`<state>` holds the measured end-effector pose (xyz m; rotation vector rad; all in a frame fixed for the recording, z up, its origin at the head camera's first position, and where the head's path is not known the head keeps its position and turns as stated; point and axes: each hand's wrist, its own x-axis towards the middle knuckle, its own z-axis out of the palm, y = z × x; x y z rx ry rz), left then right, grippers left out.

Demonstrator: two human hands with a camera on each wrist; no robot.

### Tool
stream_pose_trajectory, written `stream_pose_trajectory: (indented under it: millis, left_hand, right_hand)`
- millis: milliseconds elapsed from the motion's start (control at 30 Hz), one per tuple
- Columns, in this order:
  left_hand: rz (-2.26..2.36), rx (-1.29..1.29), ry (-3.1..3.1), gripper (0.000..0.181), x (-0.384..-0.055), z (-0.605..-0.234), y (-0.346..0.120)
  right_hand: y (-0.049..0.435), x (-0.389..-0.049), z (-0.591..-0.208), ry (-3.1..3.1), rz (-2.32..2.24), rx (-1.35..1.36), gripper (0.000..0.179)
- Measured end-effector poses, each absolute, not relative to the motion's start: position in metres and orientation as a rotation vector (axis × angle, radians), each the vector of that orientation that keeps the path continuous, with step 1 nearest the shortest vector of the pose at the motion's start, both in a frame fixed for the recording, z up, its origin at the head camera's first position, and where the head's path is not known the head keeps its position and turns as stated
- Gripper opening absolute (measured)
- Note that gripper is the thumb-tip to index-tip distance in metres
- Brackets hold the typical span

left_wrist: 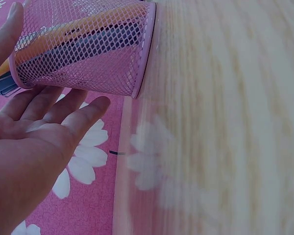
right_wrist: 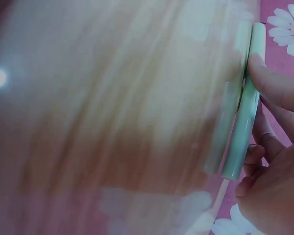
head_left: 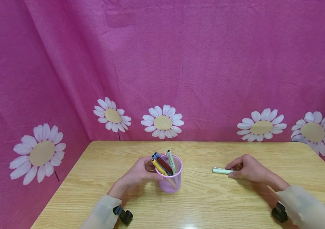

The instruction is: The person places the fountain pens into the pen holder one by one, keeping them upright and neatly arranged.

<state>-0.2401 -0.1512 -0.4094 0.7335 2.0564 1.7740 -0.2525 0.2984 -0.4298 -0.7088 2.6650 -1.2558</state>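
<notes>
A pink mesh pen holder (head_left: 170, 184) stands upright on the table, with several pens leaning in it. A yellow pen (head_left: 159, 167), a dark red pen (head_left: 164, 164), blue pens and a pale green pen (head_left: 171, 162) show above its rim. My left hand (head_left: 138, 173) holds the holder from its left side, thumb at the near rim and fingers towards the back. In the left wrist view the lower fingers (left_wrist: 85, 115) are only slightly bent beside the mesh. To the right, my right hand (head_left: 249, 168) pinches a mint green pen (right_wrist: 241, 132) lengthwise, close over the tabletop.
The light wooden table (head_left: 197, 203) reaches back to a pink cloth (head_left: 208, 63) printed with white daisies. Another stretch of cloth runs along the left. Black wrist cameras sit at both sleeves. Bare wood separates the holder from the mint green pen.
</notes>
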Motion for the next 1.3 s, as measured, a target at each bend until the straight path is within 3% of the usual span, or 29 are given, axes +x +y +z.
stream_pose_trajectory:
  millis: [1300]
  left_hand:
    - [1.778,0.695,2.047,0.063,-0.239,-0.409,-0.151]
  right_hand:
    - [0.276,-0.246,-0.424,2.852,-1.006,-0.662,0.02]
